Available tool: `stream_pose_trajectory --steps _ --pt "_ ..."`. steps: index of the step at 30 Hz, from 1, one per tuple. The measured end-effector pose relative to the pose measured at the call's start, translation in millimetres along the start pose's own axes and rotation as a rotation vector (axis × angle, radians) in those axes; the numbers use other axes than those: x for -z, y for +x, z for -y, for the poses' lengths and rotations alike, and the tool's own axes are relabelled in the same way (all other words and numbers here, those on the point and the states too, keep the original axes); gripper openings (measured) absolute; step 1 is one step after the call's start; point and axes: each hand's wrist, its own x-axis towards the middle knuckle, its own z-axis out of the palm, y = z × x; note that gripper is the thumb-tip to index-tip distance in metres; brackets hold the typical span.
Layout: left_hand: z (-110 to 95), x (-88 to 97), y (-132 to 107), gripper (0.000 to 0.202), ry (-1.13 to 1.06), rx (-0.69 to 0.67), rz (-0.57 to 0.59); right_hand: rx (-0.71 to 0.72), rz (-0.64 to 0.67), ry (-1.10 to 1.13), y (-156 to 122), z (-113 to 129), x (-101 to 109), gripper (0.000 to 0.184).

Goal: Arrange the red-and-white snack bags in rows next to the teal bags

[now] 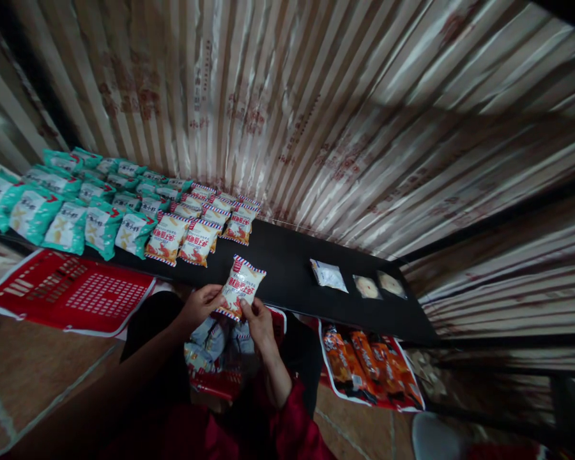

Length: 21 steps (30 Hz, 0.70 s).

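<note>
White snack bag [243, 284], red-and-blue striped edges, red lettering, slightly tilted

A single view looks forward and down from the person's head, fairly close to the left hand [202, 308] and right hand [259, 322] at lower centre, the black shelf [287, 255] slanting toward lower right.

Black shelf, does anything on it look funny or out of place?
A bit odd: the white packet lies flat near two clear packets, while the teal bags and striped-edge bags are grouped in rows farther left. I see nothing spilled.
</note>
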Motion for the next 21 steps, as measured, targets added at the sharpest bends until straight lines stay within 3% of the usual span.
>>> stream_pose_trajectory --steps 10,14,21 --pt "-1 -5.9 28 0.043 0.017 -0.093 -0.086 0.026 0.081 -0.072 26 18 3 0.043" --pt "2 -7.9 46 0.035 0.088 -0.147 -0.112 0.067 0.043 -0.169 44 19 3 0.041" --pt "9 -6.5 65 0.028 0.482 -0.255 -0.218 0.102 -0.049 -0.357 77 16 -2 0.037"
